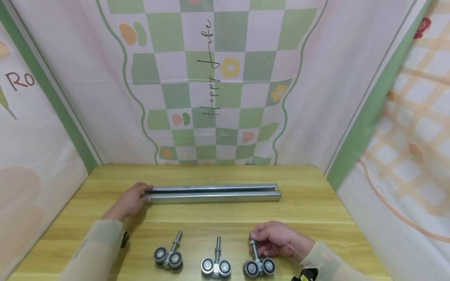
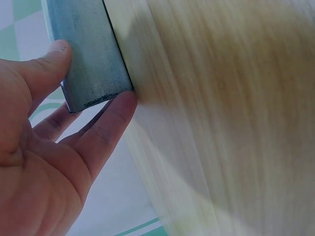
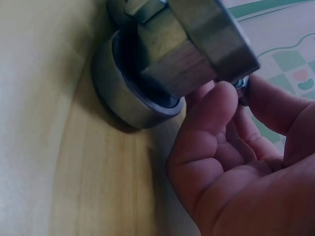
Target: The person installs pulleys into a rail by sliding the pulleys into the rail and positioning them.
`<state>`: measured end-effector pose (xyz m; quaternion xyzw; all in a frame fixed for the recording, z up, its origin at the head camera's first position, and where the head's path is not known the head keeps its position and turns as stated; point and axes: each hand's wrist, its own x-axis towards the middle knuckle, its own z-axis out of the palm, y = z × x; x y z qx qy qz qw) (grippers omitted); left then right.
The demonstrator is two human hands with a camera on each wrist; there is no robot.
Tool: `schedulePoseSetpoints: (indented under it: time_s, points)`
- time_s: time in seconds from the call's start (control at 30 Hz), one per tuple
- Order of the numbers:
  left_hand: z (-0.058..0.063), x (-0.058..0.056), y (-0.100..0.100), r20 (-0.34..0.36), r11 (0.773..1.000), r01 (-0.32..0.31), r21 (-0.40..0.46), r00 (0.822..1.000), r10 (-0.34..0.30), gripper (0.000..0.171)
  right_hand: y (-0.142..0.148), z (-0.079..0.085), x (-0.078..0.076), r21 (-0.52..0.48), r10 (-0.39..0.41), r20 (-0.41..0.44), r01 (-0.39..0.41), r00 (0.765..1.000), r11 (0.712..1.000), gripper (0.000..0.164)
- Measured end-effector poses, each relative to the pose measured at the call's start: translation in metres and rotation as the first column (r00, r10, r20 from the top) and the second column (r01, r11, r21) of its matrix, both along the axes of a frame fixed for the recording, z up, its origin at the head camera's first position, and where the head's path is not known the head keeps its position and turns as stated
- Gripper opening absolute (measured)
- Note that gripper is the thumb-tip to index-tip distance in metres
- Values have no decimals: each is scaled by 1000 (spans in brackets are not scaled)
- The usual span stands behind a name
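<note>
A straight steel channel rail (image 1: 214,197) with a slot along its length lies crosswise on the table. At its left end my left hand (image 1: 131,201) grips it, the thumb on one face (image 2: 91,59) and the fingers around the cut end. My right hand (image 1: 278,238) pinches the threaded bolt of a roller trolley (image 1: 259,267) between thumb and fingers. This trolley has paired steel wheels on a metal block; in the right wrist view its wheels (image 3: 130,101) are close over the wood, and the hand partly hides the bolt.
Two more roller trolleys lie left of the held one: a middle trolley (image 1: 216,268) with its bolt pointing away, and a left trolley (image 1: 168,258) turned at an angle. The wooden table (image 1: 197,230) ends at a patterned cloth (image 1: 232,93) behind, with cloth walls on both sides.
</note>
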<state>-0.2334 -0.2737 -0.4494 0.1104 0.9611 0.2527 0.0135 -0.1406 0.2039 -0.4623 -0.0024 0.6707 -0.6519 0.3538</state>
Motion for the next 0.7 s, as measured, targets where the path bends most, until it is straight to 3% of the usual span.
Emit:
schedulePoseSetpoints:
  time_s: [0.57,0.7]
  points:
    - [-1,-2,-1,-9,1000,6,7,1000,-6,43,10,6,3,-82,-17,-40,13,999,997,30]
    - [-1,-1,-2,-6,1000,9,11,1000,-9,44,12,11,3,-86,-28,-91,20,995,996,30]
